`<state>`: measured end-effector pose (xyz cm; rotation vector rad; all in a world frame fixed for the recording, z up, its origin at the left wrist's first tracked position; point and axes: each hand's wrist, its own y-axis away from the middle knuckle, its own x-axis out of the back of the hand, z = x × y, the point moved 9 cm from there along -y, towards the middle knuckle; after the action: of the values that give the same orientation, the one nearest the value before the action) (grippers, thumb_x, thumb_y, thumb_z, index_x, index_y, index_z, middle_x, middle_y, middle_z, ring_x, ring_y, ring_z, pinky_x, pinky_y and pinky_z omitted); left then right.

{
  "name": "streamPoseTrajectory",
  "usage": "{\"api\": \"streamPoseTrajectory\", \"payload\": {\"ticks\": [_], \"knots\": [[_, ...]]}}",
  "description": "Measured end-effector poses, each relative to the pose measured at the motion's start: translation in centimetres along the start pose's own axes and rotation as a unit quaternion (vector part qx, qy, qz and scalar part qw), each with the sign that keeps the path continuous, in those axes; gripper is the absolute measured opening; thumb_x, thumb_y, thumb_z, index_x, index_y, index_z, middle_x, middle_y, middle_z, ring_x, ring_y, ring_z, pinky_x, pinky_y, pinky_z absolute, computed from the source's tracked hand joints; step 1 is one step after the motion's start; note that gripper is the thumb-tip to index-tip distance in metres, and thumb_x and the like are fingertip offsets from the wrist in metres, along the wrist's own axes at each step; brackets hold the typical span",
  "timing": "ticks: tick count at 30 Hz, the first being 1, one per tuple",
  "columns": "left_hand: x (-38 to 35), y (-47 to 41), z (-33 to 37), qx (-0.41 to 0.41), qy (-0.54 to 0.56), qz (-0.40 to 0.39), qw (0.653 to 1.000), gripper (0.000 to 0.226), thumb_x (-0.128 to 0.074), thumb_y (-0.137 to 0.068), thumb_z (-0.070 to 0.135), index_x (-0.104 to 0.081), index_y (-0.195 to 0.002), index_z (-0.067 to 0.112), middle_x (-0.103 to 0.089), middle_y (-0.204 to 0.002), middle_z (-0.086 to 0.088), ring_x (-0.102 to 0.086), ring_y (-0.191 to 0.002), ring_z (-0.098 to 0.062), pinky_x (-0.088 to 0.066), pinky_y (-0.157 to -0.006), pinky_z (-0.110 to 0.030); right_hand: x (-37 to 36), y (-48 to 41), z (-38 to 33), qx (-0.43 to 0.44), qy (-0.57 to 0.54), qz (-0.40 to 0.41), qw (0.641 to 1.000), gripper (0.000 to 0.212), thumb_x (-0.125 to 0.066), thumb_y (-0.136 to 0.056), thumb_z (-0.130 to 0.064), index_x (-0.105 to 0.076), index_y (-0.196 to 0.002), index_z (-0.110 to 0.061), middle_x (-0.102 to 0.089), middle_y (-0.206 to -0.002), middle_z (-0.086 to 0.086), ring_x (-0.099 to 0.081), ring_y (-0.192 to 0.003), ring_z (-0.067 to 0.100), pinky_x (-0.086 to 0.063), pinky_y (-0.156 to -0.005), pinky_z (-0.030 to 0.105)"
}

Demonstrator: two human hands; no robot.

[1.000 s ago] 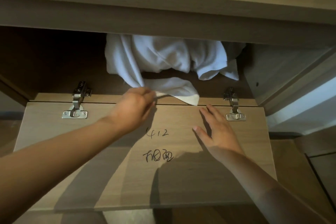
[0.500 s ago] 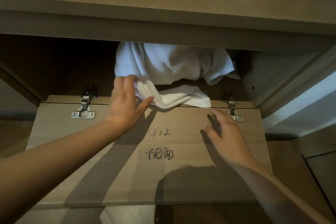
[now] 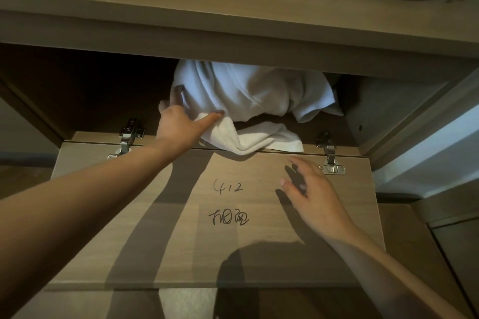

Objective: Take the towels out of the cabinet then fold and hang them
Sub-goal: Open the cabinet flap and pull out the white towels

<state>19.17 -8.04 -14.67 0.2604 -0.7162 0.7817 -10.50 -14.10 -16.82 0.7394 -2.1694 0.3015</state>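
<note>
Crumpled white towels [image 3: 246, 96] lie in the opening just behind the lowered cabinet door [image 3: 155, 215], with one corner draped onto the door's hinged edge. The left hand [image 3: 181, 127], beyond the door, grips the pile's left side between fingers and thumb. The right hand [image 3: 311, 194], fingers spread and holding nothing, is over the door near its right hinge [image 3: 330, 160]
</note>
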Motion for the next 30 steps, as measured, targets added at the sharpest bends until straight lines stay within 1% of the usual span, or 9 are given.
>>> {"api": "streamPoseTrajectory", "payload": {"ticks": [4, 8, 10, 14, 17, 19, 24, 28, 30], "knots": [[-0.9, 1.7, 0.8, -0.044, 0.012, -0.017, 0.999, 0.098, -0.074, -0.066, 0.063, -0.023, -0.144, 0.031, -0.034, -0.141, -0.016, -0.052, -0.102, -0.022, -0.045, -0.072, -0.024, 0.7, -0.4, -0.2, -0.003, -0.004, 0.018, 1.0, 0.059, -0.054, -0.095, -0.043, -0.035, -0.149, -0.031, -0.034, -0.152, -0.011, -0.044, -0.131, 0.01, -0.045, -0.107, 0.041], [-2.3, 4.5, 1.8, -0.093, 0.065, -0.063, 0.991, 0.087, -0.071, -0.063, 0.065, -0.031, -0.135, 0.038, -0.045, -0.131, 0.001, -0.06, -0.095, -0.011, -0.049, -0.06, -0.011, 2.8, -2.6, -1.1, -0.001, -0.02, 0.064, 0.998, 0.057, -0.054, -0.094, -0.046, -0.036, -0.146, -0.032, -0.036, -0.148, -0.008, -0.048, -0.126, 0.013, -0.049, -0.101, 0.043], [-1.8, 4.8, 1.9, -0.114, 0.065, -0.066, 0.989, 0.078, -0.068, -0.065, 0.066, -0.036, -0.13, 0.04, -0.05, -0.122, 0.006, -0.061, -0.09, -0.007, -0.047, -0.057, -0.009, 4.0, -3.9, -1.6, -0.001, -0.045, 0.096, 0.994, 0.059, -0.056, -0.093, -0.047, -0.033, -0.146, -0.032, -0.034, -0.149, -0.007, -0.045, -0.128, 0.012, -0.046, -0.101, 0.036], [0.9, 2.6, 0.2, -0.062, 0.027, 0.01, 0.998, 0.084, -0.066, -0.069, 0.068, -0.038, -0.134, 0.023, -0.045, -0.13, -0.006, -0.055, -0.106, -0.02, -0.042, -0.074, -0.017, 4.8, -5.9, -2.5, -0.006, -0.075, 0.103, 0.992, 0.077, -0.059, -0.088, -0.055, -0.023, -0.151, -0.029, -0.026, -0.156, -0.004, -0.031, -0.133, 0.005, -0.032, -0.097, 0.025], [-0.3, 1.2, -0.4, -0.009, 0.066, -0.064, 0.996, 0.108, -0.067, -0.067, 0.069, -0.014, -0.152, 0.027, -0.029, -0.153, -0.011, -0.042, -0.132, -0.031, -0.043, -0.093, -0.033, 4.0, -7.2, -3.1, -0.039, -0.104, 0.082, 0.99, 0.095, -0.064, -0.083, -0.059, -0.012, -0.154, -0.027, -0.022, -0.159, -0.001, -0.029, -0.142, 0.018, -0.034, -0.104, 0.03], [-1.3, 1.0, 0.1, -0.014, 0.104, -0.116, 0.988, 0.113, -0.067, -0.068, 0.066, -0.003, -0.154, 0.03, -0.027, -0.157, -0.008, -0.038, -0.137, -0.033, -0.043, -0.102, -0.04, 3.3, -8.0, -3.4, -0.06, -0.127, 0.073, 0.987, 0.103, -0.066, -0.08, -0.061, -0.006, -0.156, -0.024, -0.02, -0.16, 0.001, -0.027, -0.144, 0.022, -0.029, -0.108, 0.03], [-2.9, 0.5, 0.2, -0.021, 0.11, -0.165, 0.98, 0.112, -0.066, -0.067, 0.067, -0.013, -0.153, 0.018, -0.048, -0.139, -0.004, -0.052, -0.124, -0.026, -0.05, -0.091, -0.029, 2.3, -9.1, -3.8, -0.085, -0.19, 0.062, 0.976, 0.108, -0.066, -0.076, -0.067, -0.005, -0.156, -0.027, -0.017, -0.161, 0.001, -0.022, -0.146, 0.022, -0.024, -0.1, 0.027], [-3.5, -0.4, 0.0, -0.012, 0.112, -0.194, 0.974, 0.117, -0.067, -0.06, 0.071, -0.003, -0.151, 0.033, -0.042, -0.144, -0.004, -0.052, -0.123, -0.029, -0.047, -0.094, -0.031, 1.9, -9.1, -4.1, -0.067, -0.188, 0.064, 0.978, 0.103, -0.064, -0.076, -0.07, -0.009, -0.155, -0.032, -0.021, -0.16, 0.0, -0.025, -0.145, 0.023, -0.027, -0.104, 0.029], [-3.5, -0.7, 0.1, -0.008, 0.119, -0.185, 0.975, 0.118, -0.069, -0.058, 0.071, -0.004, -0.149, 0.035, -0.039, -0.146, -0.003, -0.052, -0.124, -0.03, -0.047, -0.096, -0.033, 1.6, -9.1, -4.0, -0.067, -0.201, 0.052, 0.976, 0.103, -0.064, -0.075, -0.071, -0.01, -0.154, -0.033, -0.022, -0.16, -0.002, -0.027, -0.145, 0.023, -0.032, -0.112, 0.039]]}}
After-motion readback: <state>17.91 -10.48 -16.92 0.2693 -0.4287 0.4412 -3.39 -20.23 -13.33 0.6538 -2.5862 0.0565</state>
